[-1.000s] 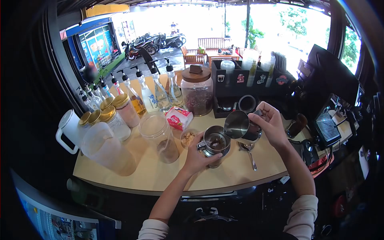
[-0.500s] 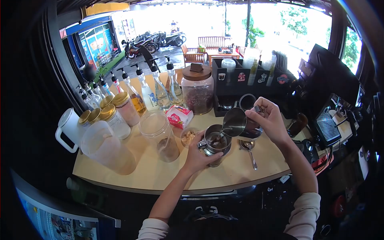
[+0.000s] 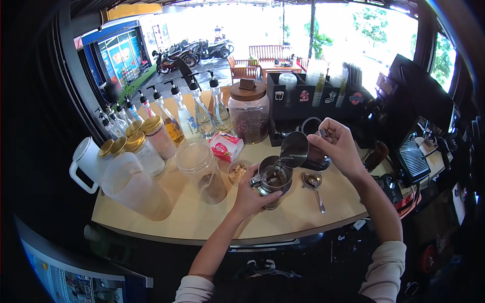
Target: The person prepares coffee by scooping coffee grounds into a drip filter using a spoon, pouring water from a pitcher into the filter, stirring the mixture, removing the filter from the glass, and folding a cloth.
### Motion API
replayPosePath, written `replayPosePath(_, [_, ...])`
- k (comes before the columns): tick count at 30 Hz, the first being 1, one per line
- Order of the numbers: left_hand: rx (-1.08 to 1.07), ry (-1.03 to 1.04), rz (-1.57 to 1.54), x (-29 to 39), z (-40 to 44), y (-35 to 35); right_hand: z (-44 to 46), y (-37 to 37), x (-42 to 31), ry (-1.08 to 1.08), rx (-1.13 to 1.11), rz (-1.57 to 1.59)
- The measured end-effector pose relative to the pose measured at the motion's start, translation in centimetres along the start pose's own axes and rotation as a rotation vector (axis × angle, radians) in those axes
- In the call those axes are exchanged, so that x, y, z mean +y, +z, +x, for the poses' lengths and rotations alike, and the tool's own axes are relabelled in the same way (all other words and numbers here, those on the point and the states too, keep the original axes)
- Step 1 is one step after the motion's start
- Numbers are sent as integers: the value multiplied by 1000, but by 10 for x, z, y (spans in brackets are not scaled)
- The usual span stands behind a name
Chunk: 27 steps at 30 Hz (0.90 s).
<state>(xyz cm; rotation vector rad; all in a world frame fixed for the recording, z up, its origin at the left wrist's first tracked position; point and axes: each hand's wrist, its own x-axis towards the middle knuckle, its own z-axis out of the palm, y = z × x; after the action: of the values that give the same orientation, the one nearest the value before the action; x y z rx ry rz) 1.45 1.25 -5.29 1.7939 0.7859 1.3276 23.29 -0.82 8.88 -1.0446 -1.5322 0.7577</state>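
My left hand is wrapped around a handled metal cup, steadying it at the front middle of the counter. Dark, leafy-looking bits and liquid show inside the cup. Above its right rim, my right hand grips a metal pitcher by the handle, tilted left. A thin stream of clear liquid runs from the spout into the cup. A spoon lies across a small round metal dish to the right. Left of the cup is a small container of light brown chunks.
On the wooden counter stand an open clear jar, a frosted pitcher, gold-lidded jars, pump bottles and a large wood-lidded jar. A black cup organizer sits behind. Dark machines are at right.
The metal pitcher has shifted slightly left and up over the cup. Its stream still falls into the cup. My left hand has stayed in place.
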Motion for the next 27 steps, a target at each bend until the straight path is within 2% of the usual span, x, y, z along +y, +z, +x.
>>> replayPosePath(27, [-9, -1, -13, -1, 0, 0, 4, -13, 3, -30, 62, -33])
